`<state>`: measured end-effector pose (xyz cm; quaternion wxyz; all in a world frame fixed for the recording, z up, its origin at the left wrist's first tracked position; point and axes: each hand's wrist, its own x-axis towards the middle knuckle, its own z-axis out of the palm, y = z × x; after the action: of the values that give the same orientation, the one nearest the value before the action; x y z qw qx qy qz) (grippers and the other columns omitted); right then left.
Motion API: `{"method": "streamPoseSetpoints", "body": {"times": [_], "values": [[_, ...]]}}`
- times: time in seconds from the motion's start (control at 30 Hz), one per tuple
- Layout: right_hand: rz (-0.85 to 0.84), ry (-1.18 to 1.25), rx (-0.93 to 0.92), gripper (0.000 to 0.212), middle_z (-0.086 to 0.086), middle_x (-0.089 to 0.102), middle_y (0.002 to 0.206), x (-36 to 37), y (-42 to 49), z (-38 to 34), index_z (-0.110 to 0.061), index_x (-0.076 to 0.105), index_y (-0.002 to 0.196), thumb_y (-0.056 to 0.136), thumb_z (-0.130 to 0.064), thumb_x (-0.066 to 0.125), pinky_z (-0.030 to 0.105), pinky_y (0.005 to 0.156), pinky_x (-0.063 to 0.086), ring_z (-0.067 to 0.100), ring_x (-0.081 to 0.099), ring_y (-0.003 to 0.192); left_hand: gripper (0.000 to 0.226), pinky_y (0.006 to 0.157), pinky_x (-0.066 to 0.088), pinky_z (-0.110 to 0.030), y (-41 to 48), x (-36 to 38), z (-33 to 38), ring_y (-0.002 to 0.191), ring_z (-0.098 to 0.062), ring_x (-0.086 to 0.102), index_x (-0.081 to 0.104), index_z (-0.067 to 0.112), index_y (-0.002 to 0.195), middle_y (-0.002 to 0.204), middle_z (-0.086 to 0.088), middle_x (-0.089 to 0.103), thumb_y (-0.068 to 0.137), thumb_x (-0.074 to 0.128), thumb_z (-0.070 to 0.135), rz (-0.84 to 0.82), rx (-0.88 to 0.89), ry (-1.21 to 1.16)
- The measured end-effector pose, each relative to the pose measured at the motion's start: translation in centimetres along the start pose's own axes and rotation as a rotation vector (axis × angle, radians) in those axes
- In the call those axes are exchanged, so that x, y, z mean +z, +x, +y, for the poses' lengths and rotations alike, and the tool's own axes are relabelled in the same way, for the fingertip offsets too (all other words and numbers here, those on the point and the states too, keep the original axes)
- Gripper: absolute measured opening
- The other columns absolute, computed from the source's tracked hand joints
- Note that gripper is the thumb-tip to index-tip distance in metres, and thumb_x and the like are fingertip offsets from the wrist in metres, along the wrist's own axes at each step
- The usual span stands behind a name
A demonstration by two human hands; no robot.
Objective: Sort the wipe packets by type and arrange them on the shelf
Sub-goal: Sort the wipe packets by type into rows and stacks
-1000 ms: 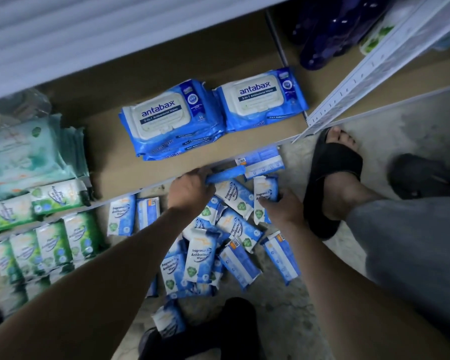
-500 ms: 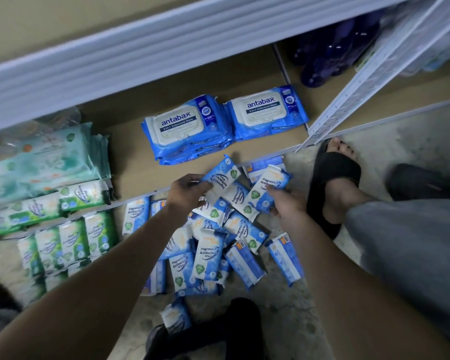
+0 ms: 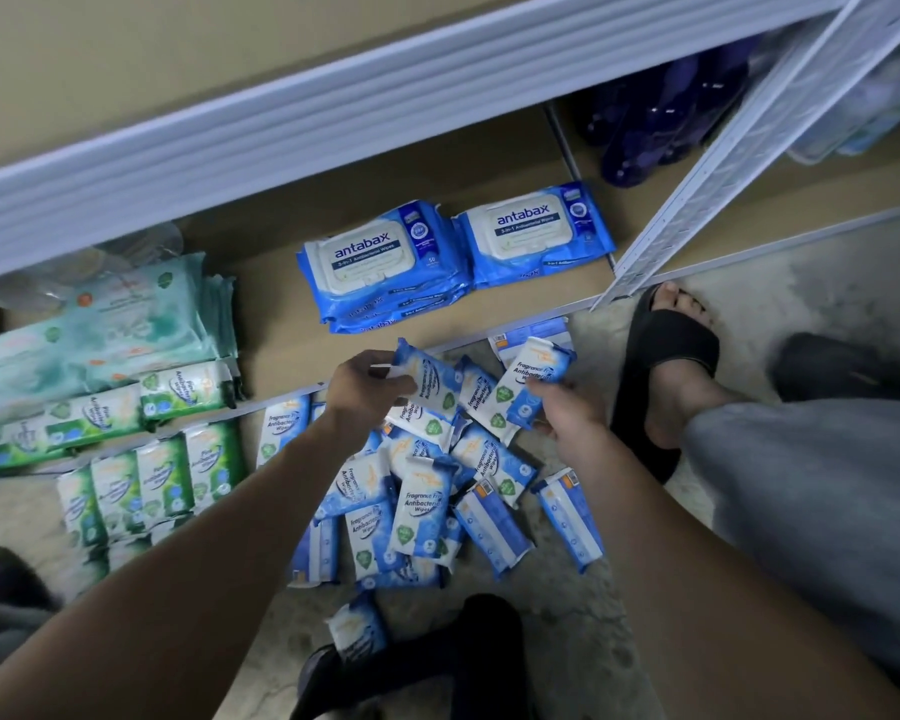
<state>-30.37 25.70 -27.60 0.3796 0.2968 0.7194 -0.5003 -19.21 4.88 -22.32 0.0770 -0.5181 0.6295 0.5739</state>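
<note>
Several small blue wipe packets (image 3: 422, 504) lie in a loose pile on the floor in front of the bottom shelf (image 3: 276, 324). My left hand (image 3: 365, 389) grips one small blue packet (image 3: 430, 379) by its left end, lifted above the pile. My right hand (image 3: 567, 407) holds another blue packet (image 3: 539, 376), tilted upright. Two stacks of large blue Antabax packs (image 3: 385, 262) lie on the shelf. Small green packets (image 3: 146, 480) sit in a row on the floor at the left, with more green ones (image 3: 100, 407) on the shelf edge.
Large teal wipe packs (image 3: 94, 324) fill the shelf's left side. A white shelf upright (image 3: 723, 179) slants at the right, with dark purple bottles (image 3: 666, 116) behind it. A foot in a black sandal (image 3: 666, 366) stands right of the pile; another black sandal (image 3: 437, 662) lies below.
Both hands have risen from the pile, each with a blue packet; the left packet went from edge-on to face-up. The view has shifted so more of the upper shelf rail shows.
</note>
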Motion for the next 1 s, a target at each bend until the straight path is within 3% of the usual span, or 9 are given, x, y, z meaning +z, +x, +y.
{"method": "streamPoseSetpoints", "body": {"times": [0.17, 0.33, 0.47, 0.53, 0.63, 0.7, 0.8, 0.9, 1.0], "values": [[-0.057, 0.073, 0.021, 0.018, 0.009, 0.074, 0.102, 0.1, -0.2, -0.7, -0.013, 0.067, 0.100, 0.086, -0.023, 0.076, 0.025, 0.053, 0.048, 0.018, 0.067, 0.075, 0.021, 0.049, 0.039, -0.023, -0.1, 0.3, 1.0, 0.063, -0.018, 0.054, 0.072, 0.019, 0.099, 0.078, -0.002, 0.066, 0.080, 0.077, 0.015, 0.100, 0.033, 0.017], [-0.032, 0.085, -0.025, 0.014, 0.008, 0.073, 0.096, 0.6, 0.4, -1.0, -0.014, 0.067, 0.091, 0.086, -0.021, 0.077, 0.031, 0.067, 0.058, 0.019, 0.067, 0.076, 0.026, 0.053, 0.042, -0.022, 0.5, 1.7, 3.0, 0.063, -0.013, 0.056, 0.066, 0.026, 0.115, 0.094, -0.004, 0.069, 0.091, 0.064, 0.014, 0.059, 0.316, 0.366], [-0.016, 0.151, -0.114, 0.016, 0.012, 0.074, 0.094, 1.2, 1.0, -2.1, -0.009, 0.066, 0.093, 0.084, -0.012, 0.079, 0.031, 0.067, 0.057, 0.023, 0.071, 0.077, 0.036, 0.073, 0.040, -0.027, 1.7, 3.7, 5.3, 0.090, -0.021, 0.057, 0.055, 0.024, 0.130, 0.115, -0.005, 0.065, 0.097, 0.058, 0.013, 0.066, 0.562, 0.666], [-0.018, 0.181, -0.125, 0.018, 0.012, 0.071, 0.090, 1.3, 1.5, -2.6, -0.010, 0.063, 0.091, 0.083, -0.011, 0.079, 0.031, 0.065, 0.054, 0.021, 0.066, 0.068, 0.042, 0.074, 0.038, -0.030, 2.3, 4.8, 6.3, 0.096, -0.026, 0.058, 0.048, 0.023, 0.137, 0.109, -0.007, 0.063, 0.097, 0.059, 0.013, 0.077, 0.607, 0.709], [-0.014, 0.231, -0.111, 0.025, 0.011, 0.066, 0.081, 1.4, 2.1, -3.0, -0.016, 0.055, 0.081, 0.083, -0.010, 0.079, 0.033, 0.067, 0.052, 0.019, 0.058, 0.063, 0.046, 0.077, 0.046, -0.033, 3.6, 6.2, 6.2, 0.094, -0.025, 0.060, 0.049, 0.019, 0.134, 0.105, -0.006, 0.062, 0.092, 0.067, 0.011, 0.113, 0.602, 0.634], [-0.013, 0.237, -0.094, 0.026, 0.014, 0.067, 0.088, 1.6, 2.4, -2.9, -0.015, 0.054, 0.088, 0.083, -0.011, 0.080, 0.031, 0.065, 0.053, 0.020, 0.060, 0.066, 0.041, 0.079, 0.052, -0.038, 4.5, 6.7, 5.1, 0.094, -0.025, 0.062, 0.054, 0.017, 0.121, 0.108, -0.004, 0.064, 0.086, 0.073, 0.009, 0.172, 0.597, 0.566], [-0.013, 0.227, -0.076, 0.030, 0.015, 0.066, 0.092, 1.9, 2.4, -2.8, -0.009, 0.054, 0.103, 0.085, -0.010, 0.078, 0.027, 0.058, 0.054, 0.018, 0.061, 0.065, 0.027, 0.066, 0.047, -0.037, 5.1, 7.2, 2.9, 0.081, -0.028, 0.062, 0.055, 0.017, 0.096, 0.097, -0.004, 0.065, 0.084, 0.077, 0.026, 0.279, 0.543, 0.603], [-0.014, 0.167, -0.086, 0.024, 0.012, 0.066, 0.089, 1.8, 2.5, -2.5, -0.007, 0.058, 0.102, 0.087, -0.013, 0.076, 0.023, 0.053, 0.054, 0.016, 0.062, 0.063, 0.034, 0.058, 0.035, -0.029, 4.9, 7.9, 1.1, 0.070, -0.030, 0.063, 0.060, 0.016, 0.081, 0.075, -0.005, 0.067, 0.092, 0.065, 0.048, 0.361, 0.420, 0.648], [0.009, 0.066, -0.106, 0.017, 0.011, 0.071, 0.092, 1.9, 2.9, -1.9, -0.010, 0.062, 0.092, 0.087, -0.017, 0.076, 0.035, 0.069, 0.062, 0.022, 0.070, 0.074, 0.048, 0.063, 0.038, -0.031, 4.5, 8.7, -0.2, 0.083, -0.034, 0.065, 0.068, 0.012, 0.090, 0.085, -0.011, 0.071, 0.095, 0.054, 0.058, 0.319, 0.285, 0.619]]}}
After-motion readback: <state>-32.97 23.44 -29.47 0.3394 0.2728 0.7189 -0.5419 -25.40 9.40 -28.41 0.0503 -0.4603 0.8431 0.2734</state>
